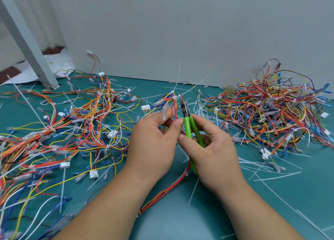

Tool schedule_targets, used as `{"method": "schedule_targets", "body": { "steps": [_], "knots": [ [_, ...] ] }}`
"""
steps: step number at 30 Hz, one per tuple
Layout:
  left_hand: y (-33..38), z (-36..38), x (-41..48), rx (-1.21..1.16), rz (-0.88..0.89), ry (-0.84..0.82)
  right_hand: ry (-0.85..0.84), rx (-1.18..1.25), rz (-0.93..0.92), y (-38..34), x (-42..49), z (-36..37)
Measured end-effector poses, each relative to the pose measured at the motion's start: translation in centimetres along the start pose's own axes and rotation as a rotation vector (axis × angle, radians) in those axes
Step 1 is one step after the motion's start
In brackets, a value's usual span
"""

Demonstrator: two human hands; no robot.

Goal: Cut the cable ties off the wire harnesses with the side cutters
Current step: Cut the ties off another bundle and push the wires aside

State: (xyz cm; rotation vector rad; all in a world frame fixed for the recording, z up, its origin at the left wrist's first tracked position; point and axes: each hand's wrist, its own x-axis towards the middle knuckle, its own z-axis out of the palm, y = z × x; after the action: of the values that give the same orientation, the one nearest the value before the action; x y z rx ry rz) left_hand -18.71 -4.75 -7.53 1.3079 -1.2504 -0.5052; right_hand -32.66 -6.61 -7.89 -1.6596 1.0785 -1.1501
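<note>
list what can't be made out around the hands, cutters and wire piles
1. Head view: whether the green-handled side cutters touch the white cable tie; blades too small among wires.
2. Head view: middle of the red and yellow wire harness, behind the left hand.
3. Head view: cutter handles' middle, under the right hand.
4. Head view: left tangled wire pile, cut off by the frame edge.

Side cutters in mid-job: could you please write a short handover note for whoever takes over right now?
Left hand holds a harness upright. Right hand grips the green side cutters, tips beside a white cable tie near the harness top.
Done: cut tie pieces litter the mat.
Left: ties still on the held harness and the left pile; right pile unclear.
</note>
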Motion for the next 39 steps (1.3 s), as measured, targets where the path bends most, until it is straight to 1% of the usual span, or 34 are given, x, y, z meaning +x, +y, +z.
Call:
{"method": "schedule_targets", "body": {
  "steps": [9, 22, 30, 39],
  "knots": [
    [-0.08, -0.03, 0.02, 0.042, 0.033, 0.044, 0.009, -0.024, -0.015, 0.00, -0.04, -0.01],
    [-0.11, -0.06, -0.07, 0.113, 0.047, 0.084, 0.008, 0.020, -0.005, -0.17, -0.13, -0.03],
    [-0.16, 0.12, -0.14, 0.087, 0.061, 0.055, -0.005, 0.049, -0.046, -0.11, -0.01, -0.09],
    [-0.40, 0.17, -0.04, 0.081, 0.061, 0.041, -0.077, 0.099, -0.059, 0.26, 0.10, -0.18]
  ]
}}
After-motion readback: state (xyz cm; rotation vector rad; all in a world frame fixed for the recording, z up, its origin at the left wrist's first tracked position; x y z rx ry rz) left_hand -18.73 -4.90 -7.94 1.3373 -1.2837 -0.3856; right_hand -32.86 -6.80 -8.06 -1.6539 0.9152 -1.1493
